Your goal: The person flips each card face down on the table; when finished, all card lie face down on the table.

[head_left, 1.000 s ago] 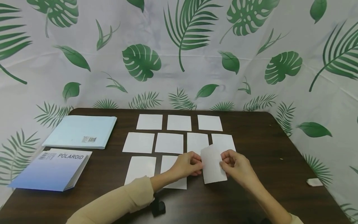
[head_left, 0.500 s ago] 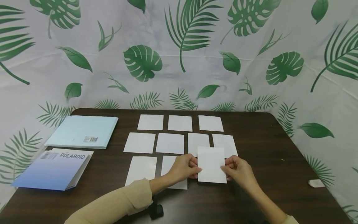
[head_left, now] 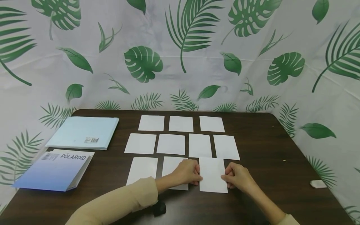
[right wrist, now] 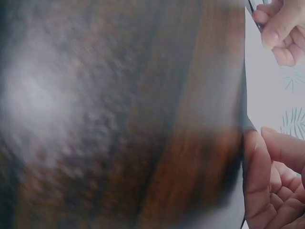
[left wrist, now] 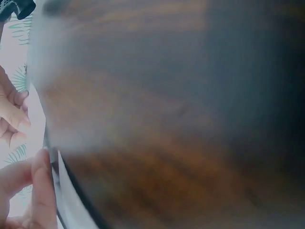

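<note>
Two hands pinch one white card (head_left: 212, 174): my left hand (head_left: 186, 172) and right hand (head_left: 237, 177) should keep its edges level near the table's (head_left: 267, 150) front edge.

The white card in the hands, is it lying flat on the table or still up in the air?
About flat. The white card lines up with the row on the table, left hand and right hand pinching its side edges. Full contact: cannot tell.

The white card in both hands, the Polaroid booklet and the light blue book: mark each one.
white card (head_left: 212, 175): head view, middle of its blank face, between the left hand (head_left: 187, 172) and right hand (head_left: 237, 177).
Polaroid booklet (head_left: 53, 172): head view, middle of its blue cover.
light blue book (head_left: 81, 131): head view, middle of its cover.
</note>
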`<state>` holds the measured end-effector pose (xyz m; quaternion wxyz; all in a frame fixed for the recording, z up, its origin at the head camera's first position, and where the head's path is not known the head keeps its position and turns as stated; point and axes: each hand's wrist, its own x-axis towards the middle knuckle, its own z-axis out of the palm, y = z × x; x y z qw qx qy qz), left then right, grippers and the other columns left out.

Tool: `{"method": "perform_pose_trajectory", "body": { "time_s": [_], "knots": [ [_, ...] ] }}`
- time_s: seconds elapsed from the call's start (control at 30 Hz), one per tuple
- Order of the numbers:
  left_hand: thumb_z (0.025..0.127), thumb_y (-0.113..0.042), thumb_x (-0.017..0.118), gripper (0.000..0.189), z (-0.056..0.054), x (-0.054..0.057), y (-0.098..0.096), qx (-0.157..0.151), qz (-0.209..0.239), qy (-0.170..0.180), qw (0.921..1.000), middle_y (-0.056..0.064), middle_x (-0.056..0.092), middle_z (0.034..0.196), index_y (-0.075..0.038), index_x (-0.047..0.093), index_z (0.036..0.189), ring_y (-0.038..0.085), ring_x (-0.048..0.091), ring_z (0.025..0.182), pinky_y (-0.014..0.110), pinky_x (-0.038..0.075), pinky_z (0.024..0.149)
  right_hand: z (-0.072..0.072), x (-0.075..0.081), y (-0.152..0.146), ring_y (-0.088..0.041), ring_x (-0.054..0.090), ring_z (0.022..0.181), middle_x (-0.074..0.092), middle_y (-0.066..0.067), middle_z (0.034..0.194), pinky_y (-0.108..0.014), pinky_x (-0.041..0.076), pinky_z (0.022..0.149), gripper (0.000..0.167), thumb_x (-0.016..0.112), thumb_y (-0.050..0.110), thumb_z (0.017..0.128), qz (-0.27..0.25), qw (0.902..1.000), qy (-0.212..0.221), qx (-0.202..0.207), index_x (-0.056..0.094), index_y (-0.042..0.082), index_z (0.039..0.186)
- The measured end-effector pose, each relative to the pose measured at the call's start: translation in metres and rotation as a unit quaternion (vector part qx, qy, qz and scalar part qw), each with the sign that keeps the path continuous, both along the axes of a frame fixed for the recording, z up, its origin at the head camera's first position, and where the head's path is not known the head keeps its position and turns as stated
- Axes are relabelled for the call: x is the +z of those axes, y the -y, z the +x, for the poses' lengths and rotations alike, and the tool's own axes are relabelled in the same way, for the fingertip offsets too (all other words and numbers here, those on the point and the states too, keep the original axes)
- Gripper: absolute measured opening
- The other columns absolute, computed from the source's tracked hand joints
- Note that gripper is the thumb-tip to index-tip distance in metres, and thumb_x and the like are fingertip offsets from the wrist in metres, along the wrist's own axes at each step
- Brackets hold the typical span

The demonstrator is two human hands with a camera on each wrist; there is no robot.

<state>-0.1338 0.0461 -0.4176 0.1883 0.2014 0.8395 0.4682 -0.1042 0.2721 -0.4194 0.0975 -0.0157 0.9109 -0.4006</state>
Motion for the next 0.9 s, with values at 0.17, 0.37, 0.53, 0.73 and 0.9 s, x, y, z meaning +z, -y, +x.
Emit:
{"method": "perform_pose_trajectory", "body": {
  "time_s": [0.17,0.37,0.53,0.73,0.9],
  "knots": [
    [0.075,-0.01,0.077,0.02,-0.007,0.006,-0.004,-0.048,-0.123,-0.084,0.9877,-0.005,0.06,0.053,-0.008,0.059,0.067,0.001,0.055,0.04,0.013,0.041,0.044,-0.007,0.002,-0.005,-0.012,0.059,0.048,0.056,-0.002,0.057,-0.026,0.053,0.046,0.019,0.071,0.003,0.079,-0.004,0.9993,0.022,0.029,0.053,0.0,0.078],
    [0.079,-0.019,0.074,0.021,-0.01,0.011,-0.007,-0.086,-0.198,-0.093,0.9721,-0.006,0.059,0.048,-0.011,0.065,0.062,0.0,0.053,0.038,0.014,0.039,0.039,-0.014,0.004,-0.008,-0.012,0.059,0.046,0.055,-0.003,0.057,-0.028,0.054,0.045,0.022,0.073,0.004,0.077,-0.007,0.9973,0.036,0.064,0.051,0.0,0.075],
    [0.081,-0.02,0.073,0.023,-0.013,0.012,-0.009,-0.09,-0.204,-0.072,0.9723,-0.006,0.058,0.048,-0.011,0.065,0.062,0.002,0.056,0.04,0.013,0.04,0.042,-0.019,0.005,-0.007,-0.011,0.057,0.043,0.054,-0.003,0.056,-0.029,0.054,0.044,0.025,0.075,0.003,0.076,0.011,0.9971,0.042,0.062,0.05,0.002,0.073],
    [0.08,-0.019,0.075,0.022,-0.014,0.009,-0.009,-0.084,-0.194,-0.051,0.9761,-0.005,0.058,0.049,-0.011,0.064,0.062,0.004,0.058,0.042,0.013,0.04,0.042,-0.021,0.002,-0.01,-0.011,0.057,0.041,0.055,-0.004,0.055,-0.029,0.053,0.043,0.026,0.076,0.006,0.075,0.038,0.9965,0.047,0.058,0.051,0.003,0.071],
    [0.083,-0.019,0.072,0.021,-0.025,0.015,0.0,-0.068,-0.154,-0.063,0.9837,-0.004,0.06,0.05,-0.009,0.065,0.066,0.004,0.058,0.042,0.016,0.049,0.051,-0.035,0.017,-0.016,-0.012,0.059,0.046,0.057,-0.003,0.059,-0.026,0.052,0.045,0.021,0.073,0.011,0.08,0.08,0.9943,0.01,0.069,0.054,0.003,0.078]
  ]
}}
